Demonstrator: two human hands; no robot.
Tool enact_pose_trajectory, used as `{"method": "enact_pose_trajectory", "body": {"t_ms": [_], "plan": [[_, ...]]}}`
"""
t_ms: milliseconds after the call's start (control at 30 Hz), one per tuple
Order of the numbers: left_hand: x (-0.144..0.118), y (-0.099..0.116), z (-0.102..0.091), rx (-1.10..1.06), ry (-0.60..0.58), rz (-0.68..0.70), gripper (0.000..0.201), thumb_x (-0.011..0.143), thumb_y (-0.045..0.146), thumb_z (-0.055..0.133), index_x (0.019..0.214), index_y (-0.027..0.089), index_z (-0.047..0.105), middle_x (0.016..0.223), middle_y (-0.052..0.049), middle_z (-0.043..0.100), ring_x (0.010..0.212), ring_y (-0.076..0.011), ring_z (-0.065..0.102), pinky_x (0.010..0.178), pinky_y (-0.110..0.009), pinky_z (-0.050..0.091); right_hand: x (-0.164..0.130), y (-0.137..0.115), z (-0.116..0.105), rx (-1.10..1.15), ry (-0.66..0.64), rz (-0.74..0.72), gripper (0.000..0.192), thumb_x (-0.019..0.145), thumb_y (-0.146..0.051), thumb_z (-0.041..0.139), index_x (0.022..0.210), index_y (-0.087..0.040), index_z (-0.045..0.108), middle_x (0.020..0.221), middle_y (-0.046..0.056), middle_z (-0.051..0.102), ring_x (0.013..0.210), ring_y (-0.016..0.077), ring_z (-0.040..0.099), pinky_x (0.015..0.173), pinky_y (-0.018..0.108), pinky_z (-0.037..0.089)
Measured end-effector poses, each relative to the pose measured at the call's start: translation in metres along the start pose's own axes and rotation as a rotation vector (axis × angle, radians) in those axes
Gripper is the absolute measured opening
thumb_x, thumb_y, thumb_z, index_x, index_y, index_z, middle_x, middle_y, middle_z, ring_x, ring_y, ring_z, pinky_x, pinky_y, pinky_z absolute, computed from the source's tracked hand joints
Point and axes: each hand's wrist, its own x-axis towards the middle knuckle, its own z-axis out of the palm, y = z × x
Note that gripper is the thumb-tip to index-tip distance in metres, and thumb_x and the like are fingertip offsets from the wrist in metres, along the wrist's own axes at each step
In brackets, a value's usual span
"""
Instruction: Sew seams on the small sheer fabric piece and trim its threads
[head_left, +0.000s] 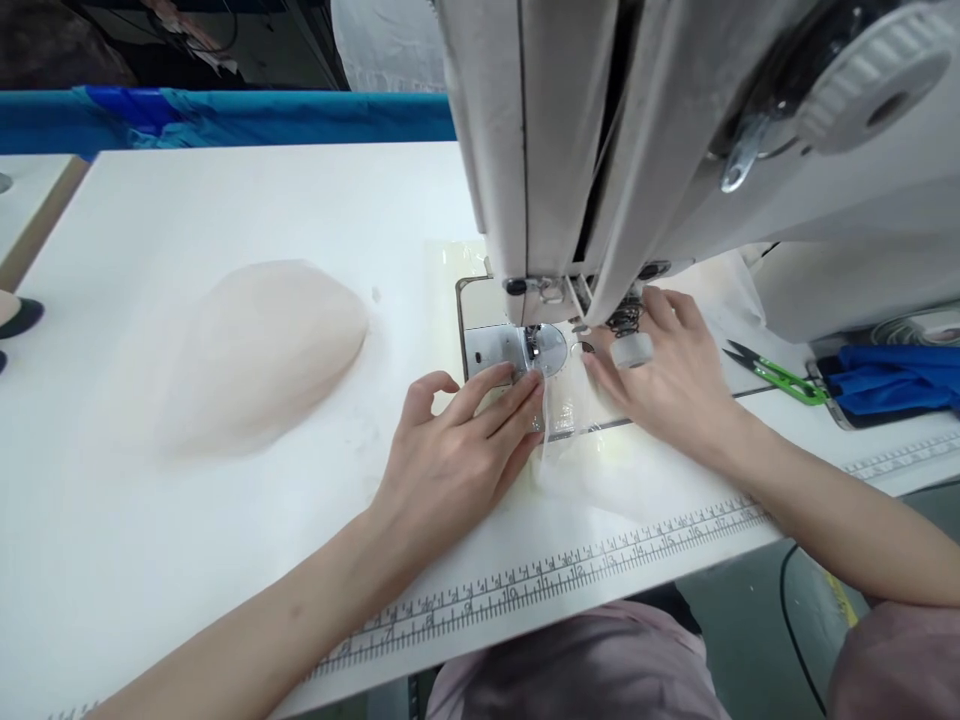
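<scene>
My left hand (469, 440) lies palm down at the front of the sewing machine's metal needle plate (487, 345). Its fingers are stretched out, tips pressing on sheer white fabric (566, 415) close to the presser foot (532, 345). On the other side of the needle is my right hand (675, 370), also palm down, thumb apart from the fingers and touching near the fabric's edge. Machine parts hide some of its fingertips. The fabric hangs toward the table's front edge in a thin, see-through layer.
The sewing machine head (570, 150) stands over the plate. A pale, sheer fabric piece (277, 350) lies on the white table (225, 540) at left. Green-handled thread snips (787, 378), a phone (840, 400) and blue cloth (892, 378) lie at right. A printed ruler (540, 580) runs along the front edge.
</scene>
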Motion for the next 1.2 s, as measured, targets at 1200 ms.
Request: {"method": "enact_pose_trajectory", "body": {"t_ms": [1200], "plan": [[0.000,-0.001,0.001,0.105,0.002,0.029,0.030,0.094,0.022,0.051,0.124,0.017,0.058,0.121,-0.005,0.067,0.118,-0.0265,0.059,0.086,-0.044,0.040,-0.009,-0.020,0.006,0.009,-0.036,-0.219,0.026,0.088,-0.008,0.048,0.106,-0.011,0.067,0.112,0.010,0.069,0.094,0.0224,0.053,0.073,0.038,0.035]]}}
